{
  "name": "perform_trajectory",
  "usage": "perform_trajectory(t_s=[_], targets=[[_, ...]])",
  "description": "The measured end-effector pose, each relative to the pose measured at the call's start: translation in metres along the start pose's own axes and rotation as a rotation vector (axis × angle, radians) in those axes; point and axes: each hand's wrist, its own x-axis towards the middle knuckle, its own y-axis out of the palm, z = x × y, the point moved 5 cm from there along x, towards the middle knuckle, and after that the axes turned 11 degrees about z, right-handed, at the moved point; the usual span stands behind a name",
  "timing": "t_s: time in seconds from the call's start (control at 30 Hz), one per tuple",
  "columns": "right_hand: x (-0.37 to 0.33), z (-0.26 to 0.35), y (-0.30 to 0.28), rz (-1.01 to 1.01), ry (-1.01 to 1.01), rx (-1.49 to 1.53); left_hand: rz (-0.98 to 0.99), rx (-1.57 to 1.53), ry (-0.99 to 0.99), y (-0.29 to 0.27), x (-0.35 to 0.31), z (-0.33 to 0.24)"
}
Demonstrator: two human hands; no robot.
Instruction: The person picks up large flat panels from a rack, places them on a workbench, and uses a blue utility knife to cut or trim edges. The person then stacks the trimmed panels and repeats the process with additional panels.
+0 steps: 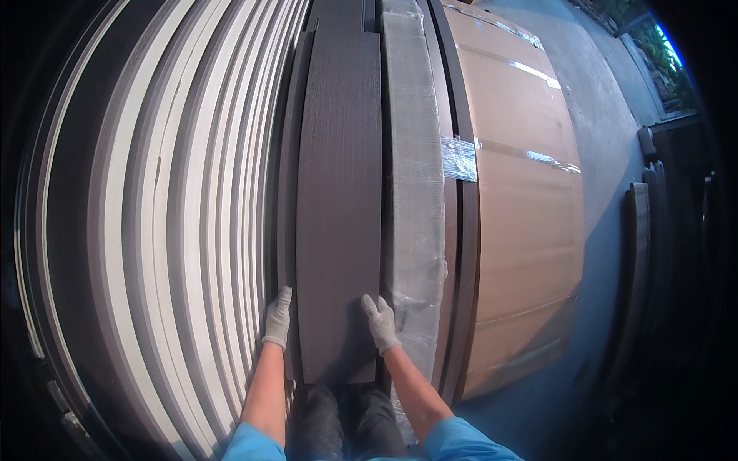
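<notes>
A long dark brown wood-grain board (338, 192) lies lengthwise in front of me, its near end just above my legs. My right hand (380, 324), in a pale work glove, grips its right edge with the thumb over the top face; the other fingers are mostly hidden down the side. On the other side, my left hand (277, 321), gloved the same way, is closed at the left edge of the dark boards, against a narrow brown strip (287, 230). The left fingertips are partly hidden, so I cannot tell whether this hand holds the strip alone or both pieces.
Several pale-edged panels (200, 192) stand in a row on the left. To the right are a plastic-wrapped bundle (415, 154) and a large cardboard-covered pack (530, 230) with shiny tape. Beyond them lie a grey floor (596, 100) and some boards (638, 223) at the far right.
</notes>
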Motion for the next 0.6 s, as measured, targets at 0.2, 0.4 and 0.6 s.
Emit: perform_trajectory(t_s=[0.2, 0.4, 0.6], targets=[[0.076, 0.026, -0.013, 0.083, 0.175, -0.183, -0.249, 0.290, 0.345, 0.009, -0.003, -0.069], [0.011, 0.017, -0.016, 0.036, 0.064, -0.147, -0.297, -0.193, -0.103, 0.027, -0.127, 0.038], [-0.078, -0.075, 0.035, -0.075, 0.381, 0.986, 0.102, -1.127, -0.369, 0.073, -0.103, 0.086]])
